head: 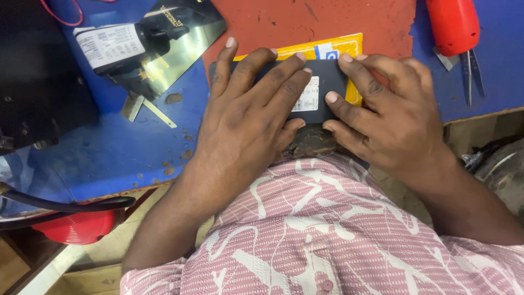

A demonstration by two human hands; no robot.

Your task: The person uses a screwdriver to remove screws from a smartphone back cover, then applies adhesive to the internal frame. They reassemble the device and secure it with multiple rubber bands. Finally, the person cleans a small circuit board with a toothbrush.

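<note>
A flat, dark grey phone (327, 82) with rounded corners lies back-up on a yellow packet (333, 49), near the front edge of the blue worktop (109, 153). A small white label sits on its back. The left hand (245, 120) presses flat on it, fingers (262, 71) spread and released rather than curled. The right hand (393, 120) grips the phone's right end, fingertips on its back. A red tool (453, 24) and tweezers (472, 74) lie to the right.
</note>
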